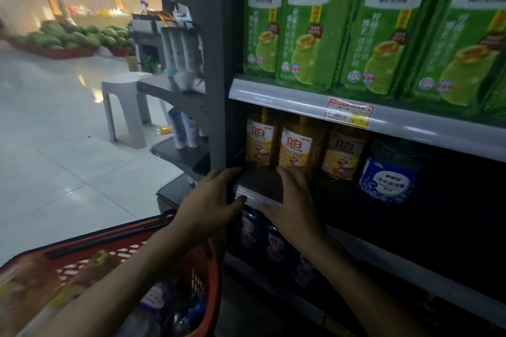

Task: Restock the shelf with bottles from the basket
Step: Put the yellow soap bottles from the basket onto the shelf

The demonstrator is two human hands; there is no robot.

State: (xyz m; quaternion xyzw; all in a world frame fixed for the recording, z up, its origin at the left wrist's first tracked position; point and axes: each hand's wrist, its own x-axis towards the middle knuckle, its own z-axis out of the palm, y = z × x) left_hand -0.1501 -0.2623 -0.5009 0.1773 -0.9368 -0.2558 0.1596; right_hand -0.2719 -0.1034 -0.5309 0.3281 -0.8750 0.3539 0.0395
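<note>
Three yellow-labelled amber bottles (294,145) stand at the left end of the middle shelf (262,182), with a blue-labelled bottle (388,175) to their right. My left hand (210,200) rests at the shelf's left front corner, fingers straight, holding nothing. My right hand (294,197) lies flat on the shelf edge just below the second amber bottle, fingertips touching its base. The red basket (202,262) sits at the bottom left under my left forearm, with dark blue bottles (191,312) and packets inside.
Tall green detergent bottles (309,24) fill the upper shelf, above a price tag strip (349,112). Blue packs (273,241) sit on the lower shelf. A grey end rack (186,107) with small bottles, a grey stool (126,107) and a melon pile (82,35) stand left.
</note>
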